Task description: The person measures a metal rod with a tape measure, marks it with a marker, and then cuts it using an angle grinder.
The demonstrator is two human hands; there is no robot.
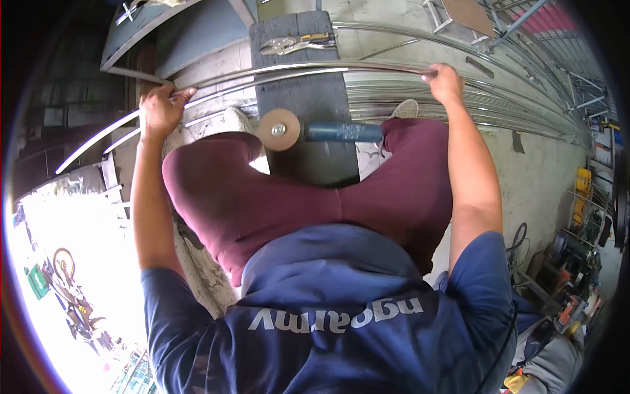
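Observation:
A long, thin metal tube (308,65) runs crosswise over a dark, narrow bench (302,95) in front of me. My left hand (161,113) is closed around it on the left side, thumb and fingers pressed together. Toward the tube's right end, my right hand (445,84) pinches it between thumb and fingertips. A second shiny tube (230,87) lies just below and nearly parallel to it. Between my knees rests an angle grinder (344,131), its round brown disc (279,129) pointing left. Locking pliers (282,46) lie at the bench's far end.
Several long metal tubes (394,98) lie on the concrete floor (485,164) to the right. A grey metal-framed table (203,39) stands at the far left. Tools and clutter (564,282) line the right side; a bright area with a bicycle (72,302) is at left.

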